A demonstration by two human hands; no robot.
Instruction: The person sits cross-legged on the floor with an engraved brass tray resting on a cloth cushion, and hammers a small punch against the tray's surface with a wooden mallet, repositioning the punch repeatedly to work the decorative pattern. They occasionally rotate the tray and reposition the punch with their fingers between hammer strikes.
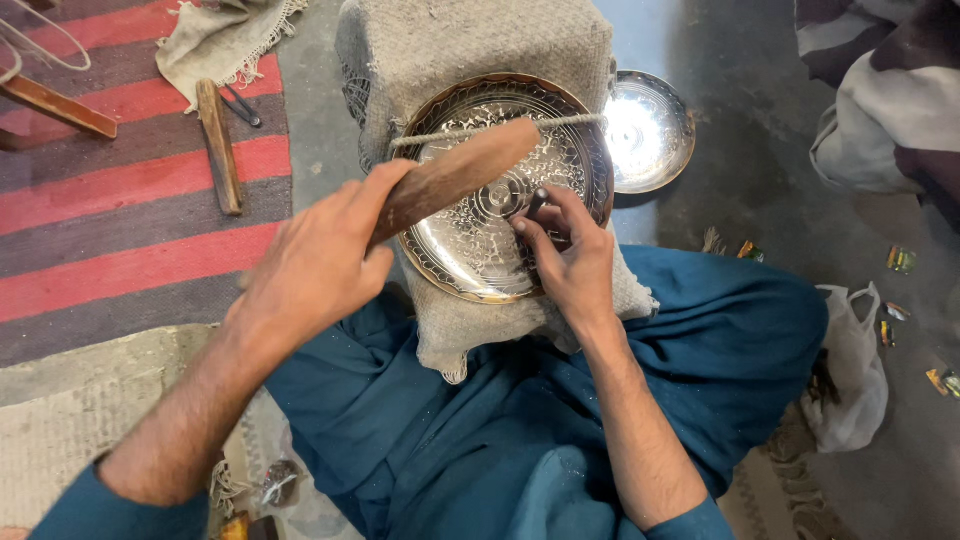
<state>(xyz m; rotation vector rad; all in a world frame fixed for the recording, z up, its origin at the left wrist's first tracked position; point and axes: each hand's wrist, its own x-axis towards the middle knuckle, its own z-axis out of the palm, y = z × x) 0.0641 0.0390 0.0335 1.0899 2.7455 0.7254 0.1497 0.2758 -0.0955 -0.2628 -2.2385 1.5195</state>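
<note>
Over on the left there's a wooden stick [219, 146] lying on the red striped rug [120, 210]. The left hand [315, 265] has its grip closed tight around a wooden mallet [455, 175], held over the engraved metal plate [478, 255], which sits on a burlap-covered block [470, 45]. The right hand [570, 255] pinches a small chisel [537, 202] against the plate. A shiny bowl [650, 130] sits just right.
</note>
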